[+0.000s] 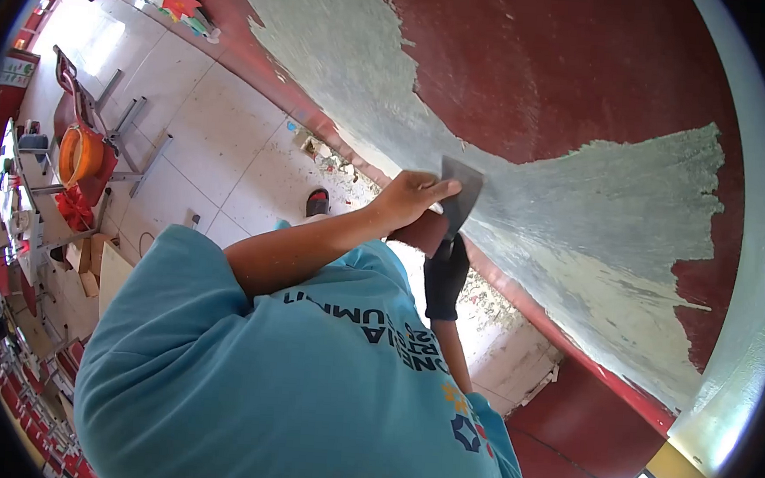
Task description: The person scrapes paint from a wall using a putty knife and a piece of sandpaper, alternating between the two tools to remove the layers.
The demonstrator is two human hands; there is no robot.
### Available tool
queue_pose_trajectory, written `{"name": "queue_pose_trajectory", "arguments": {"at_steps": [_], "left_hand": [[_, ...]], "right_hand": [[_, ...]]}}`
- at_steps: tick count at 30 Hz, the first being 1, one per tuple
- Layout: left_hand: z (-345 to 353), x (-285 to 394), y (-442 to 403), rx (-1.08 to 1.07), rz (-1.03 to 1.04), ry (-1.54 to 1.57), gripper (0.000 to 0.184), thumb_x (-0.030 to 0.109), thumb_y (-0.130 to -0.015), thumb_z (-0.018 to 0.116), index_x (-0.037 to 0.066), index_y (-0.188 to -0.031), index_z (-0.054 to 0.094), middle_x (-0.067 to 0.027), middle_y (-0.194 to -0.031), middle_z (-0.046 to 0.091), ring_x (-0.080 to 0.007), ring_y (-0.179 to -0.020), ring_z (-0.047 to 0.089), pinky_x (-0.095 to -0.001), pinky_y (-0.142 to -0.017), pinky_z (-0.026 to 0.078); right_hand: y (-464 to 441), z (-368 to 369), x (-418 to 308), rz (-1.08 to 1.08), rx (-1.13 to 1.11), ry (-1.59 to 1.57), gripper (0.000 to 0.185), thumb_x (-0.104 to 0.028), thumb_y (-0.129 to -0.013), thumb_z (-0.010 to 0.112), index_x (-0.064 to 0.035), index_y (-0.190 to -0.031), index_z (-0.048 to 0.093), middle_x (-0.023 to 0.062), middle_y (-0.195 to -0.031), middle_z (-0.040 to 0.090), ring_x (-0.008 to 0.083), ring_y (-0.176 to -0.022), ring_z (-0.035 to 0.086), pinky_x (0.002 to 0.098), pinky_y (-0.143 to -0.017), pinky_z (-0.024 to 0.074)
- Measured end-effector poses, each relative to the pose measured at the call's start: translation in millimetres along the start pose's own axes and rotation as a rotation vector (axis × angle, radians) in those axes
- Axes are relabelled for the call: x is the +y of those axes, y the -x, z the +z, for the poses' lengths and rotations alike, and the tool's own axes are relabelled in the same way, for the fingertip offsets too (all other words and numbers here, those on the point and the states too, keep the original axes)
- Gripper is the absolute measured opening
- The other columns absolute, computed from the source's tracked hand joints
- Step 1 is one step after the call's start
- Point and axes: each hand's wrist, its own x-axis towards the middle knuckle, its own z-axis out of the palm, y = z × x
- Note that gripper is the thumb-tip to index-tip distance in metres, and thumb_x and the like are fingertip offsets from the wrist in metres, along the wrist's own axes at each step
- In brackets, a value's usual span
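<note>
My bare left hand [414, 202] is closed, with its thumb against the grey metal blade of a putty knife [462, 198]. Below those fingers is a reddish-brown flat piece [423, 234], its surface like sandpaper; it appears to be in the left hand's grip. My right hand [445, 278], in a black glove, is wrapped round the lower end of the putty knife. Both hands are close together in front of a wall. On that wall, a long grey-white scraped patch [595, 199] with ragged edges borders dark red paint [542, 65].
Debris [483, 311] lies along the wall's foot on the tiled floor [205, 132]. A chair with an orange basin [79, 157] stands at left, beside several cluttered desks and boxes [89, 260]. Paper flowers [180, 0] hang at the upper left. A sandalled foot [317, 202] shows below.
</note>
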Motion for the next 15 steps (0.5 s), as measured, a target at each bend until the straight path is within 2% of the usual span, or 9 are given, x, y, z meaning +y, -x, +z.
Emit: {"name": "queue_pose_trajectory", "arguments": {"at_steps": [4, 5, 6, 8, 9, 10, 12, 14, 15], "left_hand": [[-9, 38, 10, 0.195, 0.225, 0.469, 0.041, 0.038, -0.084, 0.06, 0.003, -0.063, 0.055, 0.0031, -0.059, 0.051, -0.0045, -0.057, 0.044, -0.0232, -0.051, 0.038], [-25, 49, 14, 0.131, 0.183, 0.416, 0.039, 0.037, -0.084, 0.061, 0.002, -0.066, 0.057, 0.0034, -0.062, 0.053, -0.0034, -0.055, 0.042, -0.0221, -0.049, 0.038], [-27, 72, 26, 0.107, 0.239, 0.517, 0.039, 0.036, -0.083, 0.062, 0.003, -0.065, 0.056, 0.0044, -0.06, 0.051, -0.0027, -0.051, 0.04, -0.0214, -0.045, 0.035], [-22, 22, 1, 0.096, 0.231, 0.316, 0.042, 0.04, -0.083, 0.061, 0.002, -0.065, 0.059, 0.0032, -0.058, 0.051, -0.0039, -0.053, 0.042, -0.0226, -0.047, 0.036], [-19, 6, -3, 0.073, 0.129, 0.134, 0.038, 0.038, -0.085, 0.058, 0.001, -0.08, 0.066, -0.0015, -0.068, 0.06, -0.0063, -0.069, 0.052, -0.0235, -0.065, 0.043], [-18, -7, -3, 0.039, 0.074, 0.041, 0.043, 0.041, -0.085, 0.057, -0.001, -0.085, 0.066, -0.0049, -0.074, 0.063, -0.0085, -0.075, 0.053, -0.0261, -0.069, 0.043], [-18, -5, -3, 0.087, 0.047, -0.057, 0.039, 0.038, -0.085, 0.058, 0.0, -0.084, 0.066, -0.0019, -0.071, 0.061, -0.006, -0.068, 0.051, -0.024, -0.063, 0.043], [-27, 19, 1, 0.122, 0.128, 0.194, 0.034, 0.033, -0.086, 0.058, 0.0, -0.082, 0.066, 0.0007, -0.068, 0.058, -0.004, -0.061, 0.049, -0.0214, -0.056, 0.042], [-36, 26, 1, 0.121, 0.205, 0.324, 0.03, 0.03, -0.087, 0.058, 0.001, -0.081, 0.066, 0.0029, -0.066, 0.056, -0.0024, -0.056, 0.047, -0.0192, -0.051, 0.04]], "right_hand": [[-24, 0, -37, -0.232, 0.074, 0.001, 0.024, -0.017, -0.088, 0.048, 0.0017, -0.102, 0.054, 0.0193, -0.082, 0.06, 0.028, -0.07, 0.058, 0.0347, -0.064, 0.0446], [-34, -9, -66, -0.293, 0.039, -0.016, 0.024, -0.017, -0.088, 0.049, 0.0016, -0.102, 0.054, 0.0202, -0.084, 0.061, 0.0287, -0.071, 0.058, 0.0343, -0.065, 0.0444], [-39, -10, -74, -0.138, -0.028, -0.217, 0.024, -0.018, -0.088, 0.049, 0.0014, -0.101, 0.054, 0.0196, -0.083, 0.06, 0.0292, -0.072, 0.058, 0.0344, -0.066, 0.0442], [-28, 2, -50, -0.135, 0.011, -0.161, 0.023, -0.018, -0.088, 0.048, 0.0011, -0.1, 0.054, 0.0188, -0.081, 0.06, 0.0286, -0.071, 0.058, 0.0342, -0.065, 0.044], [-19, 10, -20, -0.066, -0.026, -0.052, 0.024, -0.019, -0.089, 0.047, 0.0006, -0.102, 0.054, 0.0178, -0.08, 0.06, 0.0267, -0.071, 0.058, 0.0336, -0.064, 0.044], [-11, 13, -6, -0.08, -0.037, -0.046, 0.024, -0.019, -0.089, 0.047, 0.0006, -0.102, 0.054, 0.0178, -0.08, 0.06, 0.0267, -0.071, 0.058, 0.0336, -0.064, 0.044], [-8, 19, 6, -0.102, -0.035, 0.136, 0.028, -0.021, -0.09, 0.044, 0.0014, -0.102, 0.055, 0.0185, -0.082, 0.06, 0.0284, -0.075, 0.059, 0.0347, -0.067, 0.0449], [-27, 14, -35, -0.099, 0.003, -0.105, 0.027, -0.021, -0.089, 0.045, 0.0015, -0.101, 0.056, 0.0192, -0.082, 0.06, 0.0303, -0.076, 0.059, 0.0354, -0.068, 0.0449], [-38, 12, -47, -0.274, -0.005, 0.017, 0.026, -0.019, -0.089, 0.046, 0.0013, -0.101, 0.055, 0.0198, -0.084, 0.06, 0.0312, -0.077, 0.059, 0.0358, -0.068, 0.0449]]}}
